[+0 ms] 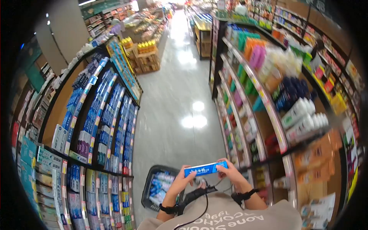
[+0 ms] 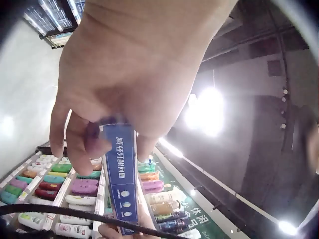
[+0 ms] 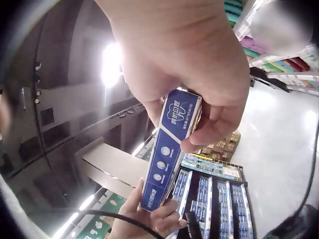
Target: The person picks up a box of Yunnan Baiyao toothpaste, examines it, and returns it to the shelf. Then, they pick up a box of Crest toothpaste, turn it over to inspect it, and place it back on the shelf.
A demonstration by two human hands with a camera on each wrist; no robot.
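A long blue toothpaste box (image 1: 206,169) is held level in front of the body, one end in each hand. My left hand (image 1: 181,183) grips its left end, and my right hand (image 1: 232,176) pinches the right end. In the left wrist view, the box (image 2: 121,174) shows a blue side with white lettering and round icons, framed by the left hand's (image 2: 124,69) fingers and thumb. Seen from the right wrist, a printed side (image 3: 169,149) runs from the right hand (image 3: 194,59) down to the left fingers.
A dark shopping basket (image 1: 144,193) with several packages stands on the floor by the left forearm. Shelves of blue boxes (image 1: 101,115) line the left; shelves of bottles and pouches (image 1: 260,96) line the right. Between them a shiny grey aisle (image 1: 172,142) runs ahead. Black cables (image 1: 207,203) hang at the wrists.
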